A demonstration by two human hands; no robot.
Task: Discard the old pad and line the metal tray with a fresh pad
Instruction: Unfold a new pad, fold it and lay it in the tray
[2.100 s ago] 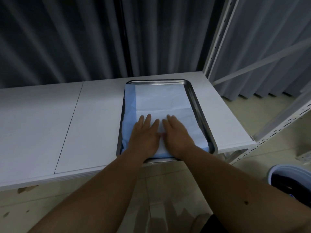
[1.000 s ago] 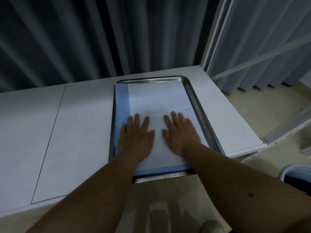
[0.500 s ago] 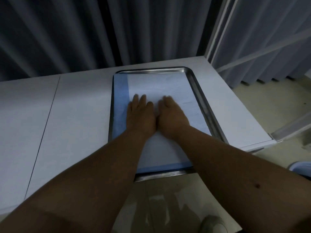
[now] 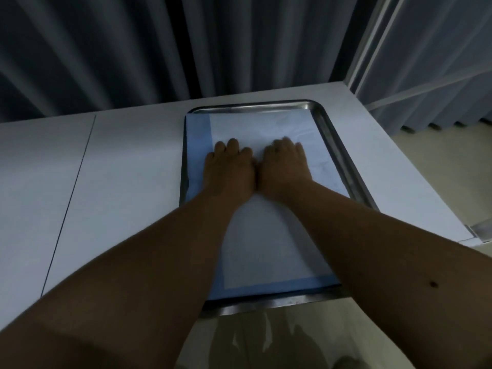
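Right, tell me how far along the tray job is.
Mostly done: a fresh pad with a blue border already lies inside the tray on the table, and no old pad is in view. In hand: the left hand and right hand press flat on it side by side, apparently smoothing it. Left: the pad's left edge rides up the rim and wants tucking in.

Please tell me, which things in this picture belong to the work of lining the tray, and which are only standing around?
Belong to the job:
- metal tray
- fresh pad, lying in the tray
- left hand and right hand, both pressing flat on the pad

Only around:
- white table
- grey curtain
- white shelf frame
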